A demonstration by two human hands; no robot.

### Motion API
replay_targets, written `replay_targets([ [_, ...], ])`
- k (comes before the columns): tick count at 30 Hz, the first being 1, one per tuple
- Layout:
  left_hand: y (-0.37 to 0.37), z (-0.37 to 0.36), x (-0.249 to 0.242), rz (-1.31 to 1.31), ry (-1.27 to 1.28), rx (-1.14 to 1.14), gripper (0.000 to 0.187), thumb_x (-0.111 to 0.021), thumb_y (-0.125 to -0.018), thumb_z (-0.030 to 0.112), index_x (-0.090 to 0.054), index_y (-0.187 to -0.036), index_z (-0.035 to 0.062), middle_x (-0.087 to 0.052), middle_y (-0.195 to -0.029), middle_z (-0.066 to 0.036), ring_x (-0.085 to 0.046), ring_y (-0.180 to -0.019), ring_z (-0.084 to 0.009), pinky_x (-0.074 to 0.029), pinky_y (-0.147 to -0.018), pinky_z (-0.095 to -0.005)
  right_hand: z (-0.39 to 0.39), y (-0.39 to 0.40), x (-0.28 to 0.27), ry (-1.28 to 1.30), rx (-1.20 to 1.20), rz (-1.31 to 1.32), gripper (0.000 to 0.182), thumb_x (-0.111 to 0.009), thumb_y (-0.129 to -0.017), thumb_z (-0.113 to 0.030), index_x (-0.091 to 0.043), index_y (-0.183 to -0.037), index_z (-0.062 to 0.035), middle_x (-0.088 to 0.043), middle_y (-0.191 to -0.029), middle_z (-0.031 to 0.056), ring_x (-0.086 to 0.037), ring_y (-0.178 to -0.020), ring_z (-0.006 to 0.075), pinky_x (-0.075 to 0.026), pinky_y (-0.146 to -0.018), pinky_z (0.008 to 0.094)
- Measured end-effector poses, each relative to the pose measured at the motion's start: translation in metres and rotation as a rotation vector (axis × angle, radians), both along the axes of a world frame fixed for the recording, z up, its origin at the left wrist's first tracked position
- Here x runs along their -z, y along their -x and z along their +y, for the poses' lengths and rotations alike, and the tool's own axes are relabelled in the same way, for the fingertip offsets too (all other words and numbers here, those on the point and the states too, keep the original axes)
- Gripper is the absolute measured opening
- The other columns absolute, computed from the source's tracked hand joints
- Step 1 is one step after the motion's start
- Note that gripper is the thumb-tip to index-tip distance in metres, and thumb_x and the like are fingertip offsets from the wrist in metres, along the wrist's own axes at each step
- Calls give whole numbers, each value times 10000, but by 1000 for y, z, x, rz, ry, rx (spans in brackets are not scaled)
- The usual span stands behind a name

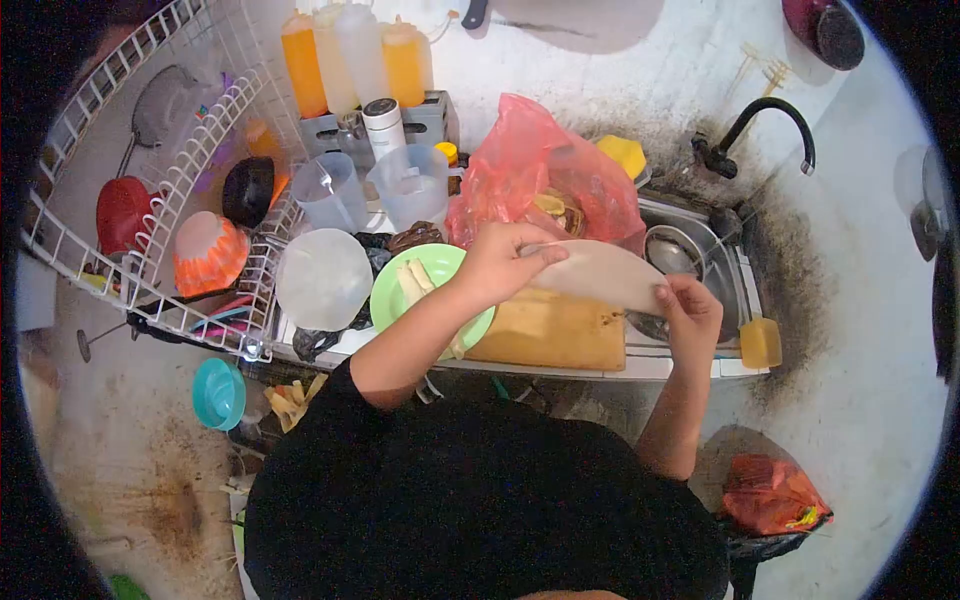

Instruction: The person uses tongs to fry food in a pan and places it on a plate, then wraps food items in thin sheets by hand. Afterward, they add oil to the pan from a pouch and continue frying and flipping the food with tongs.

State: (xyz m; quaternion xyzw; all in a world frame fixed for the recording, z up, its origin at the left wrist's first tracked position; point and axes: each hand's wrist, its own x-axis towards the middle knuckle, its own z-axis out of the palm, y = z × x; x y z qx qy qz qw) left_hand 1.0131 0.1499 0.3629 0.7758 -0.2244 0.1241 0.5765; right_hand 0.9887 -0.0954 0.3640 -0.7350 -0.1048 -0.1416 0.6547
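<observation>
A thin, pale spring roll wrapper is held up between both my hands over the wooden cutting board. My left hand pinches its left end between thumb and fingers. At the other end, my right hand is closed on the wrapper's edge. Under my left forearm lies a light green plate with pale rolls on it, partly hidden by the arm. A stack of round white wrappers rests left of the plate. Behind the board stands a translucent red plastic bag with yellowish-brown contents.
A metal sink holding a bowl lies right, below a black faucet. Left stands a white wire dish rack. Plastic jugs, a flask and sauce bottles line the back. A yellow sponge-like block sits at the right edge.
</observation>
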Motion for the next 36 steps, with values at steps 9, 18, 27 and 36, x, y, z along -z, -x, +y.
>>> replay_targets([
  [9, -14, -10, 19, 52, -278, -90, 198, -589, -759, 224, -629, -817, 39, -604, -718, -123, -574, -632, -243, -443, -590, -333, -8, -20, 22, 306, 61, 99, 92, -616, -749, -77, -603, -800, -1, -569, -680, -12, -479, -596, 45, -383, -540, 183],
  [18, -6, -25, 17, -584, -410, -27, 206, -561, -723, 141, -600, -912, 70, -585, -936, -80, -532, -919, -246, -401, -784, -368, -38, -20, 23, 336, 52, -347, 89, -573, -727, 2, -593, -810, -23, -583, -919, 105, -548, -845, 174, -437, -699, 257],
  [27, 45, -31, 151, -461, -821, 168, 255, -527, -727, 164, -563, -969, 95, -534, -1075, -62, -464, -1060, -244, -338, -908, -378, -63, 23, 132, 903, -172, -139, 285, -571, -621, 22, -604, -877, -98, -527, -1115, 51, -420, -1097, 322, -335, -897, 423],
  [36, 51, -33, 151, -395, -837, 147, 279, -541, -717, 168, -560, -984, 89, -515, -1114, -71, -429, -1113, -248, -341, -907, -401, -14, -31, 163, 816, -50, -115, 304, -518, -720, -99, -538, -1024, -98, -512, -1077, 109, -446, -1029, 312, -345, -835, 456],
])
